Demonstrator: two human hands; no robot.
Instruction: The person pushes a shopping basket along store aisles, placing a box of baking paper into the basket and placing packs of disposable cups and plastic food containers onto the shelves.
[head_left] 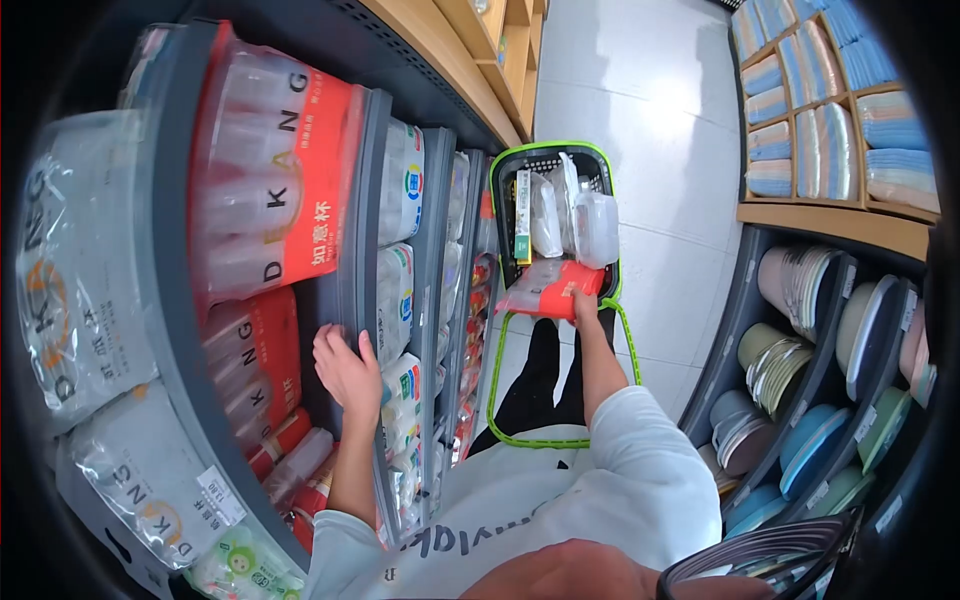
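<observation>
My right hand (pixel 584 304) grips a red-and-clear pack of plastic cups (pixel 545 288) at its right end. That pack is over the near end of a black shopping basket (pixel 612 215) with a green rim. Inside the basket lie a clear plastic container (pixel 596 230), white plastic-wrapped packs (pixel 545 215) and a narrow green-and-white box (pixel 523 215). My left hand (pixel 348 375) rests on the front edge of a grey shelf (pixel 345 240), fingers loosely apart and holding nothing. Beside it are larger packs of cups (pixel 275 170) with red labels.
More shelves on the left hold bagged cups (pixel 85 260) and white packs (pixel 398 290). Stacked bowls (pixel 795 285) and basins fill the right shelf, below folded towels (pixel 825 150) in wooden cubbies. The basket's green handle (pixel 495 380) hangs down towards me above the tiled floor (pixel 640 120).
</observation>
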